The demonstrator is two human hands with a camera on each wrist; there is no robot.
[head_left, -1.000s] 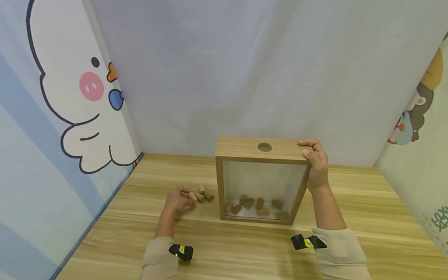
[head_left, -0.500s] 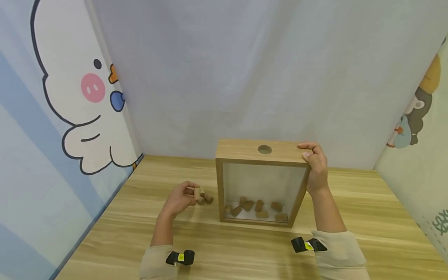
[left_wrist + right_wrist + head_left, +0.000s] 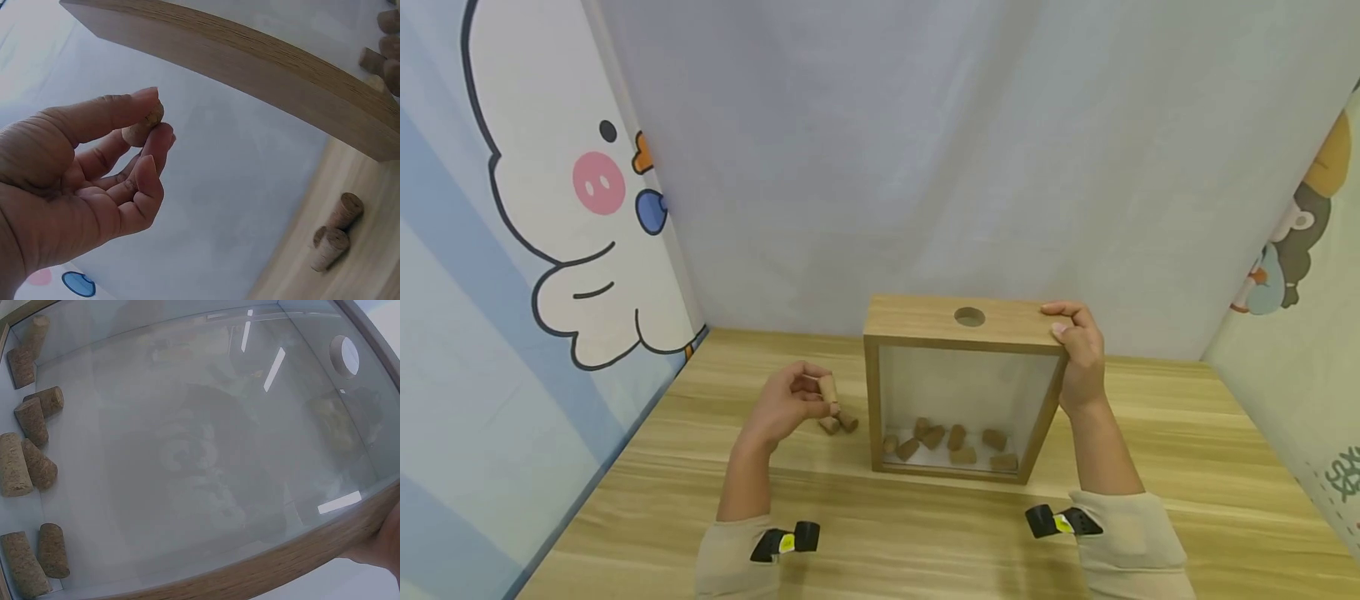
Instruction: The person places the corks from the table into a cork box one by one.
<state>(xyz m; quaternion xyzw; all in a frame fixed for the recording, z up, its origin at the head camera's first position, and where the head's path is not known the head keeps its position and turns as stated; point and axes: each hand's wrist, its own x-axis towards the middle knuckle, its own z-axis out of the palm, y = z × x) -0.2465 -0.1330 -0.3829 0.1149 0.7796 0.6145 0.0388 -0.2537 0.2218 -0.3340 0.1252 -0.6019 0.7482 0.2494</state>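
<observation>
In the head view my left hand (image 3: 781, 407) pinches a cork (image 3: 828, 389) between thumb and fingers, raised left of an upright wooden box (image 3: 872, 400) with a clear front. The left wrist view shows that cork (image 3: 143, 126) at the fingertips, partly covered by the thumb. Loose corks (image 3: 847, 421) lie on the table beneath the left hand. My right hand (image 3: 1081, 358) grips the box's top right corner. Round hole (image 3: 970, 317) is in the box's top. Several corks (image 3: 31, 422) lie inside along the bottom.
The wooden table (image 3: 880, 533) stretches in front of the box. A pale curtain (image 3: 880, 167) hangs behind it, and printed cloth walls (image 3: 535, 400) stand at both sides.
My left hand has taken hold of a cork from the small pile and lifted it up and slightly to the right. The right hand stays on the box.
</observation>
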